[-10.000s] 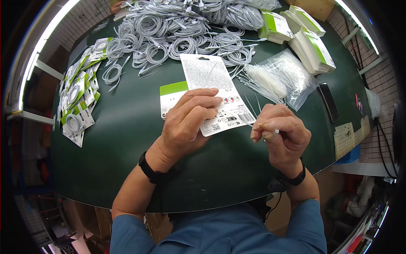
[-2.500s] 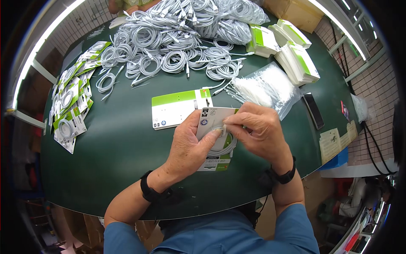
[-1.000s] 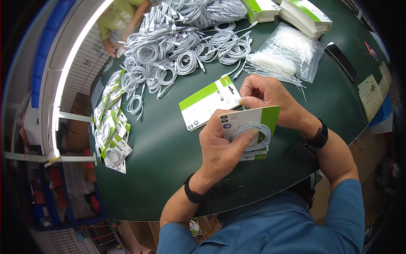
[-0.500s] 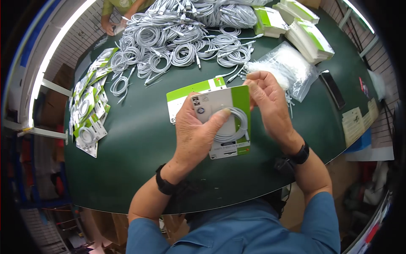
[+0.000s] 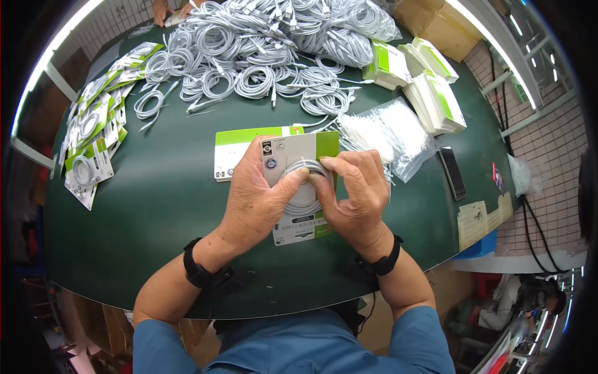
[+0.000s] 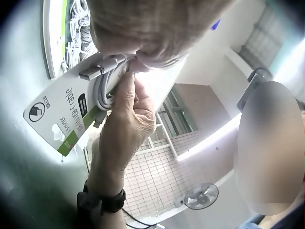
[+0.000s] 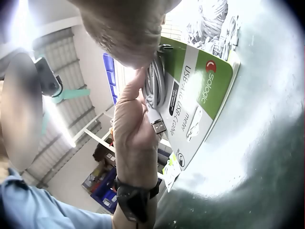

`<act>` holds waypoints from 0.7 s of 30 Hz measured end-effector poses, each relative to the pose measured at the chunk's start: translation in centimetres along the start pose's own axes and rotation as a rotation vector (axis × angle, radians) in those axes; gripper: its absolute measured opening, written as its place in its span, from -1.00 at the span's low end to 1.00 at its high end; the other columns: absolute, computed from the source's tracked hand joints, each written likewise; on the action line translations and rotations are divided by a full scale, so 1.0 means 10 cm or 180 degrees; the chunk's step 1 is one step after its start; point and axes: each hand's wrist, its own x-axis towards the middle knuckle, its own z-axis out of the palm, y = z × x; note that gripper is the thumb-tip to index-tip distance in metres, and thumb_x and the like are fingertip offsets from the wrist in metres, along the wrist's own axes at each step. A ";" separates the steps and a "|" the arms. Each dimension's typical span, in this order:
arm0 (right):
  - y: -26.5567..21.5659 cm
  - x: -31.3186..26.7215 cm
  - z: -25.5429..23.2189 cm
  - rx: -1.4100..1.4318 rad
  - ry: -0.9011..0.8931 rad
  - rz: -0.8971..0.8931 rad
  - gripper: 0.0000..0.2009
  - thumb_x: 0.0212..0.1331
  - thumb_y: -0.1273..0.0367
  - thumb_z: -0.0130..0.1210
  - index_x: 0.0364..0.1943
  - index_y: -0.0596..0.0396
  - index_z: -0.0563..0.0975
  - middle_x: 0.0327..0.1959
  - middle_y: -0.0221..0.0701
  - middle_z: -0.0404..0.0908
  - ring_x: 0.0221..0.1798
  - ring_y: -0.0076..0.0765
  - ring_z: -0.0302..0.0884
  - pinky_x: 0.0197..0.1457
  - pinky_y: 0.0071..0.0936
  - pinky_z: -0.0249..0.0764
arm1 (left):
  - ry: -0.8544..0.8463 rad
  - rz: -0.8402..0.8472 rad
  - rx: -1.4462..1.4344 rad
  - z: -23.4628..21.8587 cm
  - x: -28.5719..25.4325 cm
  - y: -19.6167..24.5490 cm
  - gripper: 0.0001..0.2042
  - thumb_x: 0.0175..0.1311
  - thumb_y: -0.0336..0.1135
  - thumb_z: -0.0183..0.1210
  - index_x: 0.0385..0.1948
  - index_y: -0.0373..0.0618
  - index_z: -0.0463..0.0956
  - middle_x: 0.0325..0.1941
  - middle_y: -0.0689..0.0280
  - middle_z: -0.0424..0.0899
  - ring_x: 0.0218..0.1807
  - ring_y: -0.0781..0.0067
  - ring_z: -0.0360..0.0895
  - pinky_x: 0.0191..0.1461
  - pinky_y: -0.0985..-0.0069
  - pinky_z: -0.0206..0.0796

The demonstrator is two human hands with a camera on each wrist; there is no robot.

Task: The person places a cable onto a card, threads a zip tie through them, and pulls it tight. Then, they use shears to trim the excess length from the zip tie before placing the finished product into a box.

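Observation:
My left hand [image 5: 249, 196] grips a white-and-green cable packaging card [image 5: 304, 146] from its left side, the thumb pressing on the coiled grey USB cable [image 5: 299, 210] on its front. From the right, my right hand [image 5: 355, 202] pinches the coil and card edge, thumb on the loops and index finger near the green strip. In the left wrist view, a USB plug [image 6: 92, 72] lies at the coil's side. The right wrist view shows printed text on the card [image 7: 183, 107] and the USB-A plug [image 7: 158, 126] beside the left palm. Behind lies another card [image 5: 229, 153], partly covered.
A large heap of coiled cables [image 5: 230, 40] spans the back. Carded cables [image 5: 93, 134] overlap at left. Toward the right are a bag of white cable ties [image 5: 398, 134], card stacks [image 5: 430, 103], a phone [image 5: 453, 173] and paper sheets [image 5: 473, 224]. Another person's hands [image 5: 163, 11] show behind.
Ten seconds ago the card showed its printed back and my right hand held a cable tie. My right hand, off the card's right side half a second ago, is now on the coil.

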 end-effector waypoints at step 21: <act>-0.03 -0.07 0.08 -0.0437 -0.0496 -0.0174 -0.73 0.13 0.54 0.39 -0.11 0.19 0.56 -0.22 -0.24 0.57 -0.23 -0.07 0.54 -0.19 -0.18 0.45 | 0.0218 0.0070 0.0343 0.01 -0.05 -0.16 -0.65 0.39 -0.39 0.37 0.09 -0.28 0.48 -0.04 0.16 0.69 -0.03 0.44 0.68 0.04 0.40 0.59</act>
